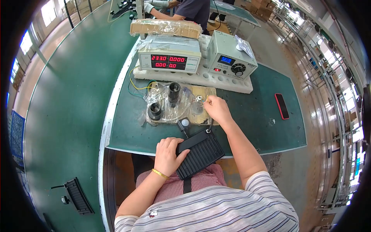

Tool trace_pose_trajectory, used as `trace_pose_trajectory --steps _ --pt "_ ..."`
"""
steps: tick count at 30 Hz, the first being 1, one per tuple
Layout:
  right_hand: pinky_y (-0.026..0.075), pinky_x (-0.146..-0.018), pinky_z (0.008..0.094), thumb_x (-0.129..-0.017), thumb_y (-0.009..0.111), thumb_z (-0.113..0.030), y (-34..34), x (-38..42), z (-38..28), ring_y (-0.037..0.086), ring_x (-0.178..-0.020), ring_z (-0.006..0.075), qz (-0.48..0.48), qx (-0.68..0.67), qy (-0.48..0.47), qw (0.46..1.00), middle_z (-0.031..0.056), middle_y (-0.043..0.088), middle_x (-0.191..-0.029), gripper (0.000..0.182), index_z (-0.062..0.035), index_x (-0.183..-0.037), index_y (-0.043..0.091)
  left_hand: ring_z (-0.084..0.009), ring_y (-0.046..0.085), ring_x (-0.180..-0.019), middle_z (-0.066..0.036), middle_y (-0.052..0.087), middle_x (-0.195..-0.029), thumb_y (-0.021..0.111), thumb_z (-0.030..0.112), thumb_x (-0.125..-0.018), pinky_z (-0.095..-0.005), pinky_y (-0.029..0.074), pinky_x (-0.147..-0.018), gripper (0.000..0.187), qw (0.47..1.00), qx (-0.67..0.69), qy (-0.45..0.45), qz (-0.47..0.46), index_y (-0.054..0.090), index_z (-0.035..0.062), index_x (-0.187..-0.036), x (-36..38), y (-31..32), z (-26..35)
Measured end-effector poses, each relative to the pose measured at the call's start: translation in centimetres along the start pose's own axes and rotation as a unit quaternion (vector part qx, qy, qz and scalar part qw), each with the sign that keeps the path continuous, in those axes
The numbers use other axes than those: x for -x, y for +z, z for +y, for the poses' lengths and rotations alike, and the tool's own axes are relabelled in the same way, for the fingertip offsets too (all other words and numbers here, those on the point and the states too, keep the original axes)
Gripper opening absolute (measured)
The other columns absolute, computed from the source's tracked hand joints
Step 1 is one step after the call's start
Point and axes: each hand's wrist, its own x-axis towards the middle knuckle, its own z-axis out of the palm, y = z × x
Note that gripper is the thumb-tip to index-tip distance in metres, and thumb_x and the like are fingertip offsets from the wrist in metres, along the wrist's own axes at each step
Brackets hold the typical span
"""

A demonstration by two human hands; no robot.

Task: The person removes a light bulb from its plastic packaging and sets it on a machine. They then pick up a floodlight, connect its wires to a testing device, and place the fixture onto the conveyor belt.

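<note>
My left hand (168, 156) grips the edge of a black finned floodlight (203, 152) that rests partly on my lap and leans on the bench edge. A motion sensor (184, 123) with a pale round lens juts from its far side. From the floodlight a short black cable (211, 125) runs up to my right hand (218, 110). That hand pinches the cable's thin wire ends over the right part of a wooden board (211, 92). Plastic film covers much of the board, where two black lamp sockets (174, 92) stand. A metal terminal (199, 98) is just left of my right fingertips.
Behind the board, a power meter (169, 62) with red digits and a voltage regulator (232, 63) sit on white foam (228, 84). A red-edged phone (282, 106) lies right. Another floodlight (79, 196) lies on the left bench (65, 127). A co-worker (193, 11) works beyond.
</note>
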Motion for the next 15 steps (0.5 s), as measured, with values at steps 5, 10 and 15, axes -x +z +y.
trace_pose_trajectory --steps 5,10,15 --pt "0.049 -0.076 0.0473 -0.081 0.058 -0.024 0.06 -0.05 -0.40 0.063 -0.085 0.0400 0.002 0.030 -0.004 1.000 0.0219 0.065 -0.084 0.022 -0.0019 -0.083 0.062 -0.0300 0.053 -0.090 -0.010 0.059 -0.094 0.074 0.019 -0.073 -0.0387 0.041 -0.083 0.034 1.000 0.011 -0.002 -0.007 0.060 0.0046 -0.100 -0.09 -0.11 -0.18" --pt "0.049 -0.076 0.0479 -0.081 0.057 -0.023 0.39 -0.20 0.03 0.062 -0.085 0.0404 0.004 0.040 -0.013 0.999 0.0223 0.065 -0.087 0.022 -0.0018 -0.085 0.062 -0.0297 0.054 -0.091 -0.010 0.059 -0.094 0.074 0.019 -0.072 -0.0387 0.041 -0.084 0.034 1.000 0.015 -0.006 -0.009 0.060 0.0043 -0.099 -0.14 -0.22 -0.12" --pt "0.049 -0.077 0.0488 -0.082 0.057 -0.023 0.38 -0.33 0.11 0.062 -0.086 0.0409 0.002 0.063 -0.018 0.998 0.0228 0.065 -0.087 0.023 -0.0013 -0.086 0.061 -0.0299 0.054 -0.091 -0.010 0.059 -0.095 0.074 0.020 -0.072 -0.0384 0.041 -0.084 0.035 1.000 0.018 -0.008 -0.012 0.060 0.0044 -0.100 -0.11 -0.13 -0.27"
